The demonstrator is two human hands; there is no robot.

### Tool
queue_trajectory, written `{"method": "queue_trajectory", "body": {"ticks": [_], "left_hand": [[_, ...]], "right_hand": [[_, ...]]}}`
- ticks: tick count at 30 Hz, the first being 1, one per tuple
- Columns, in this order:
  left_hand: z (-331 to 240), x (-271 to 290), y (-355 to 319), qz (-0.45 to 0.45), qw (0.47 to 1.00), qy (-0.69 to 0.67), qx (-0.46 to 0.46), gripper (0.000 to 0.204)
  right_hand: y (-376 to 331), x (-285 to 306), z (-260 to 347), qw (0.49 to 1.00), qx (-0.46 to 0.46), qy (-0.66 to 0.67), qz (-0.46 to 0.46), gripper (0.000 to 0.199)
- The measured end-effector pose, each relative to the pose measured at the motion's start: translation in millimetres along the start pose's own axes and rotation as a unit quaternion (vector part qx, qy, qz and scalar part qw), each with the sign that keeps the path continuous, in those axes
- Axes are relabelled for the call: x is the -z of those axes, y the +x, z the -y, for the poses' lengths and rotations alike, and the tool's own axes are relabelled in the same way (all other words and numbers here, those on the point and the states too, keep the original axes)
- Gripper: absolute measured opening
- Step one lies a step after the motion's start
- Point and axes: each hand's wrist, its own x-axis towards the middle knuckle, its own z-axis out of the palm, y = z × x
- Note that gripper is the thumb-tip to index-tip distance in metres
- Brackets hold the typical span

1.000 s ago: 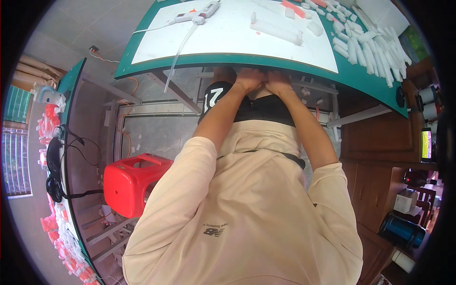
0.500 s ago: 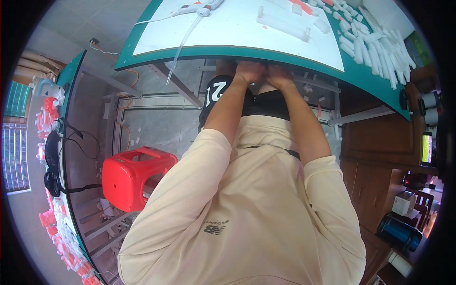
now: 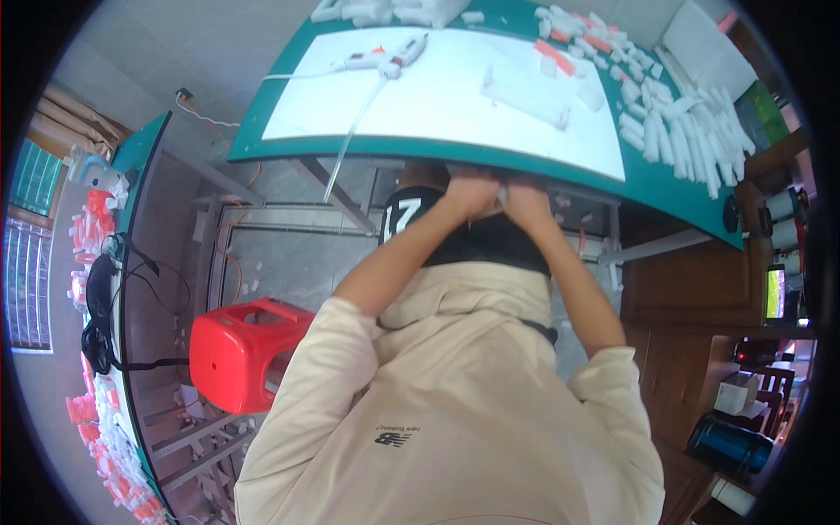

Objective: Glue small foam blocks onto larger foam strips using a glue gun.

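1. Our left hand [image 3: 473, 196] and right hand [image 3: 527, 203] nearly meet by the table [image 3: 658, 194]; we cannot tell whether they grip anything.
2. A pale block [image 3: 525, 102] and glue gun [image 3: 401, 59] lie on the white board [image 3: 437, 112].

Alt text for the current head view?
Left hand and right hand are close together over the lap, beside a green table; any grip is unclear. A glue gun lies on the table's white board, white and pink pieces to the right.
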Motion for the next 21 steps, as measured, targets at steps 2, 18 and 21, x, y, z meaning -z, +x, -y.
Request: {"method": "queue_trajectory", "body": {"ticks": [2, 18, 21], "left_hand": [[-21, 24, -5, 0.127, 0.991, -0.03, 0.017, 0.023], [-76, 135, -77, 0.07, 0.992, -0.075, -0.078, 0.033], [-75, 151, -79, 0.057, 0.985, -0.155, -0.056, 0.041]], "right_hand": [[-32, 35, 12, 1.0, 0.012, 0.018, 0.001, 0.032], [-128, 104, 49, 0.982, -0.009, 0.19, -0.02, 0.03], [-126, 108, 45, 0.97, 0.003, 0.242, 0.003, 0.029]]}}
